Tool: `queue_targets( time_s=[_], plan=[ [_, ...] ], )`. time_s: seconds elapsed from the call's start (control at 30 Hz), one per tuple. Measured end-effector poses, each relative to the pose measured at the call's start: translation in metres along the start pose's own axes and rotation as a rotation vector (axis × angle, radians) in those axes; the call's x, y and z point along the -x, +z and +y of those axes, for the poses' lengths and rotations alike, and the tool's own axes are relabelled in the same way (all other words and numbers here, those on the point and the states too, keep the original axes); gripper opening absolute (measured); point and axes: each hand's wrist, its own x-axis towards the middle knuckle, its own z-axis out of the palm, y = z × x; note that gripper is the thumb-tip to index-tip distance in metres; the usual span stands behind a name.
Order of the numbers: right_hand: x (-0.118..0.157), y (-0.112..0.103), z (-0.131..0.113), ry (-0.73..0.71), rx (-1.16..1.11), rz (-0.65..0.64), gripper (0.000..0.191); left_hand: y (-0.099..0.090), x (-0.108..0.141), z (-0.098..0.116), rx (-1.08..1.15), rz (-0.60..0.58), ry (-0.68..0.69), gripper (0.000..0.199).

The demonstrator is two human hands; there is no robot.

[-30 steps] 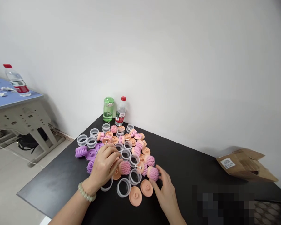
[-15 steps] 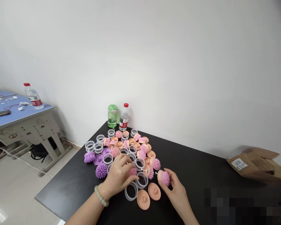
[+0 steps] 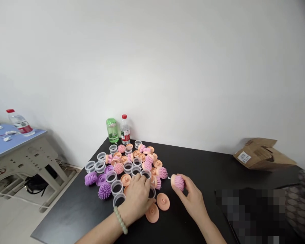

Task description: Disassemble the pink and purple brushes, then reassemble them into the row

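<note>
My right hand (image 3: 191,198) is closed around a pink-bristled brush head (image 3: 178,182) with a peach base and a thin white stem pointing left, held just above the black table. My left hand (image 3: 137,196), a beaded bracelet (image 3: 120,220) at its wrist, reaches down over the pile with bent fingers. Its fingertips and anything under them are hidden. A partly covered clear ring (image 3: 151,192) lies by its fingers, and the thumb is close to a peach disc (image 3: 152,213). Another peach disc (image 3: 163,201) lies between the hands. Purple brush heads (image 3: 104,190) sit left of the pile.
Several clear rings (image 3: 111,177), pink brush heads and peach discs cover the black table (image 3: 73,210). A green bottle (image 3: 112,130) and a red-capped water bottle (image 3: 125,129) stand by the wall. An open cardboard box (image 3: 259,156) lies right. A blue desk (image 3: 17,139) stands left.
The view has turned right, so most things sit further left. My left hand has shifted right over the pile, uncovering rings on its left. My right hand still holds the pink brush head.
</note>
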Motion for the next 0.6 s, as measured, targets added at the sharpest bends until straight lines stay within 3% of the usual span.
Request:
queue_targets(
  time_s=[0.1,0.17,0.3,0.37,0.43,0.6],
  plan=[
    [0.001,0.001,-0.002,0.005,-0.02,0.03,0.038,-0.013,0.0,0.0,0.212,0.043,0.015,0.028],
    [0.003,0.001,-0.004,0.014,-0.058,0.051,0.039,-0.027,-0.001,0.0,0.47,0.085,0.016,0.032],
    [0.007,0.002,-0.006,0.032,-0.171,0.133,0.041,-0.044,-0.01,0.004,1.272,0.048,-0.077,0.037],
    [0.008,0.002,-0.002,0.051,-0.214,0.156,0.043,-0.041,-0.018,0.005,1.658,0.007,-0.141,0.043],
    [0.009,0.002,0.003,0.062,-0.252,0.15,0.046,-0.031,-0.024,0.004,1.894,-0.006,-0.177,0.049],
    [0.013,0.0,0.007,0.1,-0.317,0.105,0.052,-0.007,-0.023,-0.001,2.061,-0.001,-0.162,0.042]
  ],
)
